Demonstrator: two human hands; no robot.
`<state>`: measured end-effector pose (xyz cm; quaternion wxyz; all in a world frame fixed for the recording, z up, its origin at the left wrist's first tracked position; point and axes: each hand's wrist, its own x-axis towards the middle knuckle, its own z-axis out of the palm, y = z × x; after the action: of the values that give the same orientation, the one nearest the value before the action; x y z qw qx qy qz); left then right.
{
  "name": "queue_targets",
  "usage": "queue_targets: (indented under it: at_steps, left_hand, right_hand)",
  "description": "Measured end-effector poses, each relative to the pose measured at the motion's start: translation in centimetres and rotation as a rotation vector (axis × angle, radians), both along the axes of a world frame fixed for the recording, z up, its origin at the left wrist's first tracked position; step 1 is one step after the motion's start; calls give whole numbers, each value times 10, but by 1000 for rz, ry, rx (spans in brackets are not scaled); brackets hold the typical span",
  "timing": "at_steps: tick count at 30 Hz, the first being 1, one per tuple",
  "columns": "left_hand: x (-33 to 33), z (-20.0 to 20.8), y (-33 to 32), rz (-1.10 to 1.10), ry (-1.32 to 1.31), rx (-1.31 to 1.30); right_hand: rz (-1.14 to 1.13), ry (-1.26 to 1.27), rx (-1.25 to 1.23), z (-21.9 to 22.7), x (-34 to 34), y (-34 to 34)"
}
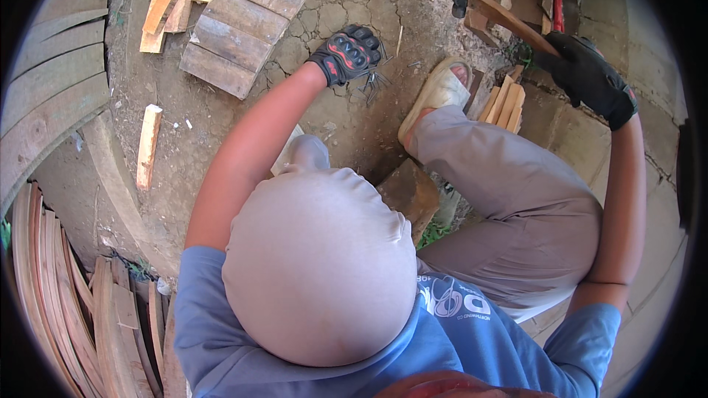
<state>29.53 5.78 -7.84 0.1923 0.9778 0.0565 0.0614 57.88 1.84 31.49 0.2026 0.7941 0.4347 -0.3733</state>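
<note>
My right hand, in a black glove, is closed around the wooden handle of a hammer. The hammer's dark metal head points up and left, near some wood at the far right. My left hand, in a black glove with red trim, is low over the cracked ground with its fingers curled. Thin loose nails show beside and under its fingertips; whether any are in the grasp is hidden. Just left of that hand sits a panel of joined grey boards.
Pale wood offcuts lie at the far left, with one strip nearer. Long boards are stacked at the lower left. Beside my sandalled foot are short wood pieces. A red-handled tool stands behind the hammer.
</note>
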Motion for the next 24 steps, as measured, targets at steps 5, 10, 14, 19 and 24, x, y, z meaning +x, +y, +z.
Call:
queue_targets:
  at_steps: [5, 10, 14, 19, 24]
  left_hand:
    - [-11, -2, -12, 59, 1, 69]
    - [-17, -18, -39, 245, -30, 107]
    - [-12, -15, -40, 248, -46, 132]
    - [-25, 13, -34, 415, -122, -92]
    - [-63, 74, -22, 759, -226, -484]
  right_hand:
    - [-6, 3, -17, 0, 2, -3]
    - [54, 34, -13, -1, 11, -3]
    - [18, -6, -5, 2, -1, 1]
    - [-6, 12, 12, 4, 1, -1]
    - [-59, 30, 13, 0, -1, -2]
